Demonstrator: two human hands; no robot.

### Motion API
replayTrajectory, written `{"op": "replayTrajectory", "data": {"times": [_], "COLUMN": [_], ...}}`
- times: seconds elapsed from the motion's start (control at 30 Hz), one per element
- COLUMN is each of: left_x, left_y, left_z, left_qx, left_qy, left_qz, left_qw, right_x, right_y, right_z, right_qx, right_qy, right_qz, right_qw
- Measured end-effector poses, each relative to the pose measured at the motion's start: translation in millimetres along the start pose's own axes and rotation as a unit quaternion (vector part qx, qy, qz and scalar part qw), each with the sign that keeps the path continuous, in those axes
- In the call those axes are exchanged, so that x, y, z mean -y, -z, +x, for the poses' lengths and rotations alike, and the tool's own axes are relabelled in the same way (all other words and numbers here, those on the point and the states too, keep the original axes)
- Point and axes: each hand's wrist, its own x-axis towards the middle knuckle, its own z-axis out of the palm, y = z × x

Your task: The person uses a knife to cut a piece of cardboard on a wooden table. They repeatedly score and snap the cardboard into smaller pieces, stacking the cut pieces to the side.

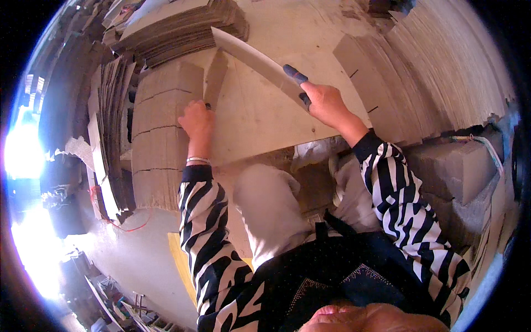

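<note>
Head view.

A: What do you have in your grip?

B: Your right hand (331, 104) has thumb and finger, in dark finger guards (295, 73), pinched together on a long cardboard sheet (251, 57), which reaches away and leftward from that grip. Your left hand (196, 120) is curled at the near end of a narrow cardboard strip (214, 77); I cannot tell whether it is clamped on it.

A: Which step are you on?

B: You seem to be handling single pieces above the pale board (265, 127). Your next move probably calls for a steady pinch that leaves the sheet unbent.

A: Any containers near you?

B: None I can make out. Your cardboard sits in open piles: the lined stack (160, 105) beside your left hand, the tall stack (409, 94) right of your right hand, the far stack (182, 29) beyond your left.
</note>
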Motion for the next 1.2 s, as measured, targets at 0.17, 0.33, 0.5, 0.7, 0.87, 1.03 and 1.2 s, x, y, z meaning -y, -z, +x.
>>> {"op": "replayTrajectory", "data": {"times": [0.17,0.33,0.5,0.7,0.87,1.03,1.2], "left_x": [37.1,39.9,17.7,-9.4,-82.5,-67.8,-85.3], "left_y": [-13.4,-16.8,-4.2,-71.5,-62.7,-24.1,12.1], "left_z": [-0.8,-3.6,-2.3,-13.0,-59.8,-62.7,-77.0], "left_qx": [-0.299,-0.260,-0.028,0.158,0.186,0.180,0.246], "left_qy": [-0.081,-0.148,-0.038,-0.050,0.006,-0.025,-0.133], "left_qz": [0.136,0.137,-0.037,-0.654,-0.729,-0.636,-0.504], "left_qw": [0.941,0.944,0.998,0.738,0.659,0.750,0.818], "right_x": [4.7,8.3,20.6,22.2,16.9,3.9,4.8], "right_y": [-4.0,-9.8,-3.5,-5.3,-13.2,-40.2,-33.5], "right_z": [-0.6,-2.6,-2.6,1.3,-0.6,0.3,-2.1], "right_qx": [-0.019,-0.001,-0.024,-0.110,-0.033,0.019,0.016], "right_qy": [0.040,0.045,0.074,0.137,0.095,0.108,0.064], "right_qz": [0.037,0.045,0.088,0.072,-0.013,-0.027,-0.026], "right_qw": [0.998,0.998,0.993,0.982,0.995,0.994,0.997]}}
